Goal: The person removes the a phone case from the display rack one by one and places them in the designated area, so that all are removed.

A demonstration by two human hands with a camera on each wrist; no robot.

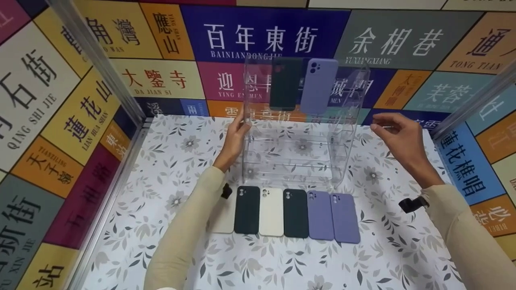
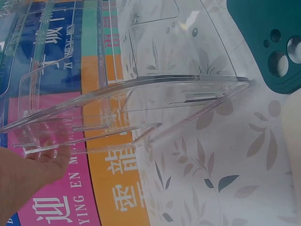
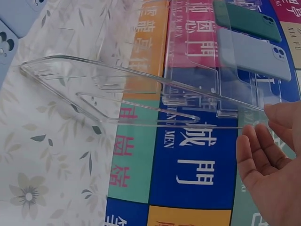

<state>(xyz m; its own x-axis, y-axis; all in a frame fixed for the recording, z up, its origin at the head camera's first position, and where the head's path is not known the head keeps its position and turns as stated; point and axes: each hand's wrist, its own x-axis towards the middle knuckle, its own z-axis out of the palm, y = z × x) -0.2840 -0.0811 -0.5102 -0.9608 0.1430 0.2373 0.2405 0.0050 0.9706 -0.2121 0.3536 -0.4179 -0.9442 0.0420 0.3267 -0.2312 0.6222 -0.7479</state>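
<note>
A clear, tiered display stand (image 1: 290, 161) stands on the table. My left hand (image 1: 236, 135) grips its left side edge, and in the left wrist view the fingers (image 2: 61, 157) show at that edge. My right hand (image 1: 403, 141) is beside the stand's right side, a small gap away, its fingers loosely bent and holding nothing. On the top tier lean a dark green phone case (image 1: 283, 84) and a purple phone case (image 1: 319, 86), side by side. The right wrist view shows the same green case (image 3: 247, 21) and the purple one (image 3: 254, 54), which looks paler there.
In front of the stand lies a row of phone cases: a cream one (image 1: 271, 213) between two dark green ones (image 1: 247, 209), two purple ones (image 1: 345, 217) at right, and a pale one (image 1: 223, 217) partly behind my left sleeve. Sign-printed walls (image 1: 161, 78) enclose the flower-patterned table (image 1: 387, 241).
</note>
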